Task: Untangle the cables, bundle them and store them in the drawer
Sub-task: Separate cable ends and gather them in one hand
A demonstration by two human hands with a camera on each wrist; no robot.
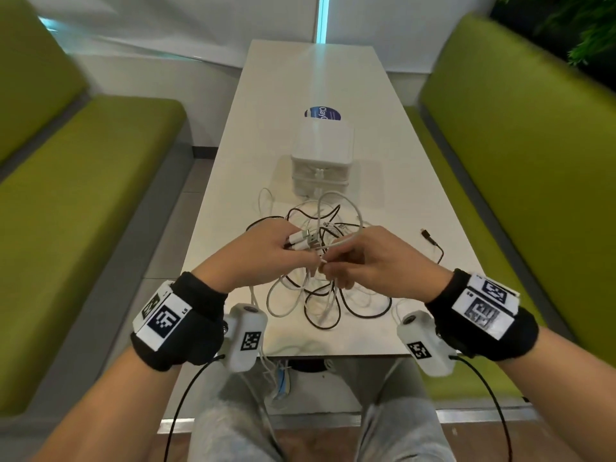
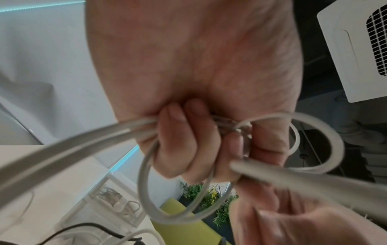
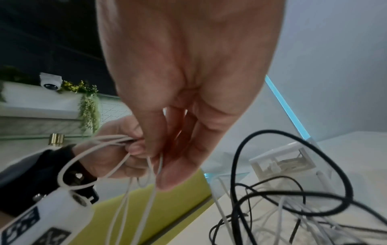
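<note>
A tangle of white cables [image 1: 293,298] and black cables [image 1: 353,310] lies on the white table [image 1: 393,181] near its front edge. My left hand [image 1: 283,251] grips a bunch of white cable ends with USB plugs [image 1: 305,241]; in the left wrist view the curled fingers [image 2: 178,145] hold white cable loops [image 2: 150,195]. My right hand [image 1: 343,261] pinches a white cable [image 3: 155,185] right beside the left hand, both lifted above the tangle. A white drawer unit [image 1: 320,161] stands behind the cables, with coiled white cable visible inside.
One black cable end with a plug [image 1: 428,236] trails to the right on the table. A round blue sticker [image 1: 322,114] lies behind the drawer unit. Green benches [image 1: 83,201] [image 1: 520,145] flank the table. Some white cable hangs over the front edge [image 1: 276,368].
</note>
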